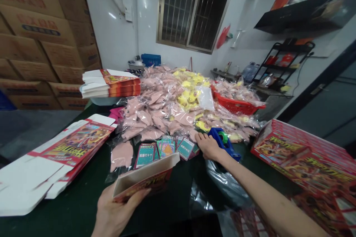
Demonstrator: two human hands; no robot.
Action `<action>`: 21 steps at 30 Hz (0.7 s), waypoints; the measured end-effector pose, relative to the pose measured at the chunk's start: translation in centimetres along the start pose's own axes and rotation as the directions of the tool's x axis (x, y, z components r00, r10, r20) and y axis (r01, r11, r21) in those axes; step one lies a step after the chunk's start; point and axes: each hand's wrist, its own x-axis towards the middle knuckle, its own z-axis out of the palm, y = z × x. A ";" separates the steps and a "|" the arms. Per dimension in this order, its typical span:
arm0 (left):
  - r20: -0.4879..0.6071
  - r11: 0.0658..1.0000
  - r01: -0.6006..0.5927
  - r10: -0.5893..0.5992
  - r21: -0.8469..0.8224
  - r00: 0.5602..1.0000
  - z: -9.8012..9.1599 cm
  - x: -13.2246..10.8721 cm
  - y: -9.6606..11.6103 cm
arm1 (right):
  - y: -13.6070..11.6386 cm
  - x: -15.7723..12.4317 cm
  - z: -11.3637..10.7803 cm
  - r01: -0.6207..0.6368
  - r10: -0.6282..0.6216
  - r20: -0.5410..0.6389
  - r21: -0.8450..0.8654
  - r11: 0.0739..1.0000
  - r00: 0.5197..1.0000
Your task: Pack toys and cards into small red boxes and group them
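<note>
Left grip (118,205) holding open carton (155,182), left of tape dispenser (228,149). Right grip (208,147) beside the dispenser, fingertips by pink bagged piece (192,134); from here, can't tell if pinching. Best: carton mouth up, thumb light, walls unbowed.

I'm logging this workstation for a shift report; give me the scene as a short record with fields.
Left hand: holds a red printed box, one side open
Right hand: beside the blue tape dispenser; grip unclear
Cards: just beyond the held box
Pile: bagged pink and yellow pieces, beyond the cards
Red basket: right of the pile, holding bagged pieces
Flattened boxes: stacked at left
</note>
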 end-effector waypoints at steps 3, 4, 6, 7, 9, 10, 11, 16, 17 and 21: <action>0.021 0.998 0.054 -0.053 -0.036 0.998 0.0 0.1 -0.2 | 0.5 0.2 0.3 0.000 0.004 -0.054 0.060 0.998 0.999; 0.034 0.995 0.075 -0.074 -0.058 0.997 0.0 0.1 -0.1 | 0.8 0.3 0.0 -0.009 0.018 -0.098 0.089 0.996 0.995; 0.057 0.985 0.129 -0.123 -0.114 0.991 0.0 0.1 0.2 | 1.3 0.3 -0.8 -0.025 0.058 -0.218 0.155 0.988 0.974; 0.073 0.975 0.161 -0.152 -0.152 0.986 0.1 0.1 0.4 | 1.6 0.2 -1.4 -0.023 0.077 -0.283 0.191 0.981 0.956; 0.115 0.943 0.232 -0.210 -0.241 0.971 0.3 0.1 0.8 | 2.0 -0.2 -2.8 0.005 0.108 -0.409 0.265 0.964 0.906; 0.140 0.923 0.263 -0.232 -0.280 0.963 0.4 0.1 1.1 | 2.2 -0.6 -3.6 0.026 0.123 -0.466 0.300 0.954 0.876; 0.165 0.904 0.288 -0.247 -0.315 0.955 0.5 0.1 1.4 | 2.3 -1.1 -4.4 0.048 0.140 -0.519 0.332 0.942 0.843; 0.255 0.842 0.351 -0.263 -0.409 0.930 1.4 0.6 3.0 | 0.8 -4.1 -9.4 0.126 0.268 -0.718 0.444 0.887 0.642; 0.294 0.834 0.358 -0.248 -0.421 0.923 1.6 0.7 3.4 | -0.1 -4.7 -10.4 0.157 0.295 -0.742 0.472 0.867 0.602; 0.441 0.803 0.395 -0.187 -0.446 0.878 1.8 0.7 4.8 | -4.7 -7.0 -13.4 0.318 0.315 -0.786 0.530 0.786 0.532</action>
